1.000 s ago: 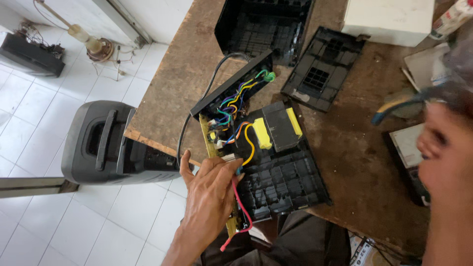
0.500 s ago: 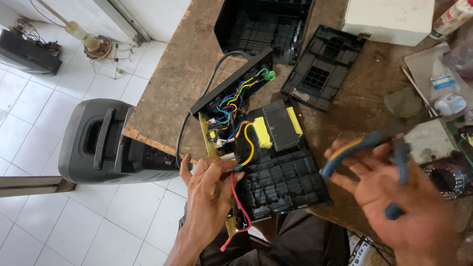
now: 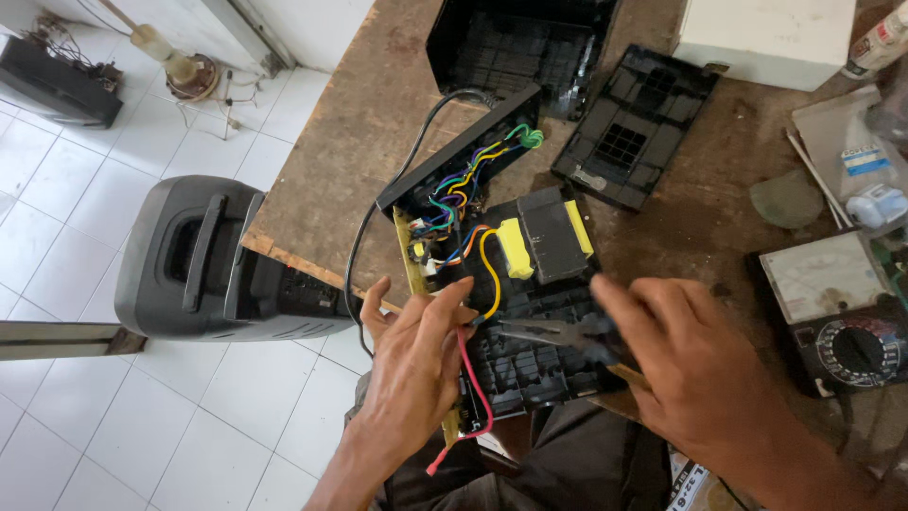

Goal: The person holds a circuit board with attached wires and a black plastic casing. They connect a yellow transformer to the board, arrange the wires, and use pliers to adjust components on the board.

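An opened black device (image 3: 530,312) lies on the wooden bench (image 3: 359,161), with a yellow-taped transformer (image 3: 544,237), coloured wires (image 3: 463,189) and a yellowish circuit board edge (image 3: 409,255) exposed. My left hand (image 3: 416,360) rests on the board's near end, its fingers pinching a red wire (image 3: 473,388) that loops down off the bench. My right hand (image 3: 690,369) holds long-nose pliers (image 3: 544,331), their jaws pointing left toward the red wire and my left fingers.
A black case half (image 3: 515,43) and a vented black cover (image 3: 634,123) lie behind the device. A white box (image 3: 766,38) stands at the back right. An analogue multimeter (image 3: 842,312) sits to the right. A black speaker (image 3: 218,265) stands on the tiled floor.
My right hand came in from the right with the pliers and lowered them over the device beside my left hand. My left hand stayed on the board and red wire.
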